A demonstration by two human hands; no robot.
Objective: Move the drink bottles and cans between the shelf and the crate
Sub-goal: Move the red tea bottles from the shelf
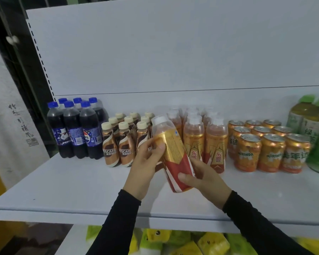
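Right now both hands hold one gold-and-red energy drink bottle [173, 153] above the front of the white shelf [63, 184]. It is clear plastic with a clear dome cap over a white top, amber liquid showing at the shoulder, a gold sleeve covered in small print too fine to read, and a red lower band. It leans with its cap toward 11 o'clock. The left hand [145, 162] grips the upper label, thumb curled across the gold face. The right hand [203, 179] clasps the base, thumb pressed on the red band and fingers wrapped behind.

At 1 o'clock from it, just behind, stand matching bottles [204, 138] in rows, their labels bearing the red characters 东鹏. At 10 o'clock sit small coffee bottles [125, 142] with cream caps, marked NESCAFE. Farther toward 9 o'clock are dark cola bottles [75, 129] with blue caps and blue Pepsi labels. At 3 o'clock orange cans [261, 146] read MIRINDA and 美年达. Beyond them, at the right edge, green tea bottles [313, 129] show 绿. Below the shelf, at 6 o'clock, lie yellow and green packs [191, 243].
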